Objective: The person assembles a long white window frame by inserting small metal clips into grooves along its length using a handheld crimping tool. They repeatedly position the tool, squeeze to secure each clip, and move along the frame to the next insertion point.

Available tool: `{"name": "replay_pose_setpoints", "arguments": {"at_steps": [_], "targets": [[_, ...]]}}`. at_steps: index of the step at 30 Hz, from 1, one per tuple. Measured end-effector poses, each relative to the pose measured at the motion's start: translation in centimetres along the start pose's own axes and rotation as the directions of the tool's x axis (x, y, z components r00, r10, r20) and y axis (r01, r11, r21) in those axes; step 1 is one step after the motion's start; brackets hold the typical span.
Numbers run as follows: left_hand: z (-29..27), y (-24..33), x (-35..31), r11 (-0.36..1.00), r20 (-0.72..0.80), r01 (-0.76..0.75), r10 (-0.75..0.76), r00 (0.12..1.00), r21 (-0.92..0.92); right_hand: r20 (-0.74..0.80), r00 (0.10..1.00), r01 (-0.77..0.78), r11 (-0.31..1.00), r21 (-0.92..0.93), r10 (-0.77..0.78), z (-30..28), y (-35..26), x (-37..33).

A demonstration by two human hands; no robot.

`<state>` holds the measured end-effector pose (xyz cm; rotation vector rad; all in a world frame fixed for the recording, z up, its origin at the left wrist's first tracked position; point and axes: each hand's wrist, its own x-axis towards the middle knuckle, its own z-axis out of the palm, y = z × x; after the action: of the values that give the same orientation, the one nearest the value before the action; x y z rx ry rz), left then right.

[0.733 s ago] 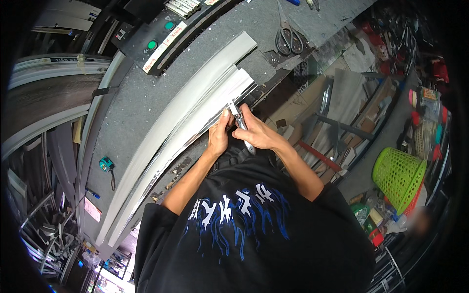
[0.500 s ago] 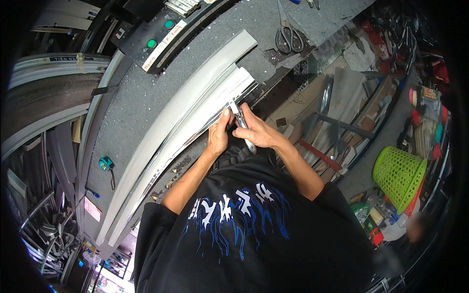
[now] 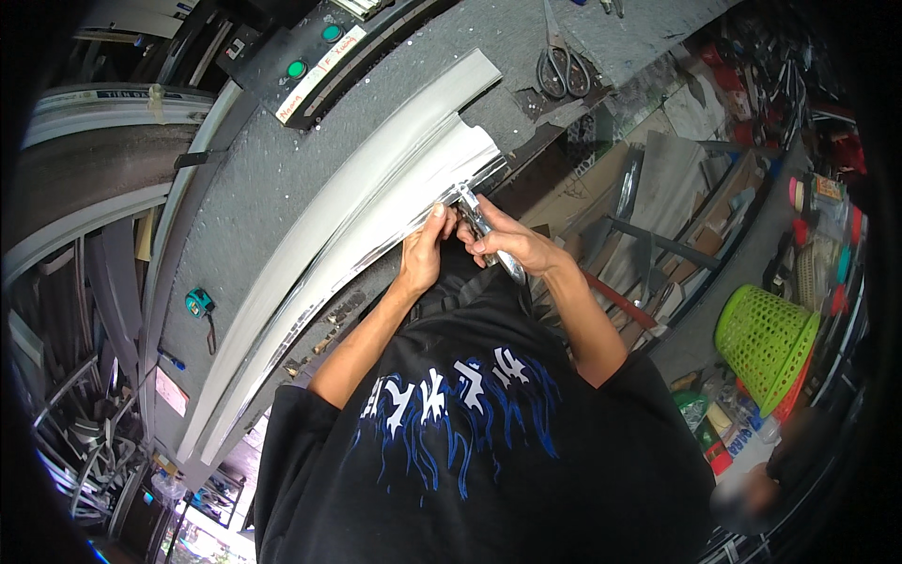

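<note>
Two long pale strips lie side by side on the grey worktop, a far strip (image 3: 395,146) and a glossy near strip (image 3: 446,160) with a shiny metallic lower edge. My left hand (image 3: 423,249) is closed on the near strip's edge, thumb on top and fingers curled underneath. Just right of it, my right hand (image 3: 521,246) wraps round a silver plier-like tool (image 3: 477,218). The tool's head meets the near strip's edge close to its right end. Its exact kind is unclear, and my fingers partly cover its handles.
On the grey worktop (image 3: 254,207) lie a teal tape measure (image 3: 198,303) at left and scissors (image 3: 564,70) at the far right. A black control box with green buttons (image 3: 297,70) stands behind. Offcuts fill a rack (image 3: 667,249) at right, beside a green basket (image 3: 766,343).
The tool's handle end has swung right and its head has shifted slightly up and right along the strip's edge. My right hand moved right with it; my left hand keeps its hold.
</note>
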<state>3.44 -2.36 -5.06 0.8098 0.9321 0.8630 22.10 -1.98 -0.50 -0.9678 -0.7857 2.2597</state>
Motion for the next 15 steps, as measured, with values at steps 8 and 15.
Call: {"name": "replay_pose_setpoints", "arguments": {"at_steps": [8,15], "targets": [[1.0,1.8,-0.7,1.0,0.019,0.017,-0.017,1.0,-0.015,-0.077,0.997,-0.025,0.969,-0.248,0.006,0.7,0.0,-0.1],[1.1,2.1,-0.9,0.996,-0.039,0.037,-0.034,0.999,0.076,-0.116,0.991,0.007,0.899,-0.437,-0.064,1.4,0.5,0.1]]}}
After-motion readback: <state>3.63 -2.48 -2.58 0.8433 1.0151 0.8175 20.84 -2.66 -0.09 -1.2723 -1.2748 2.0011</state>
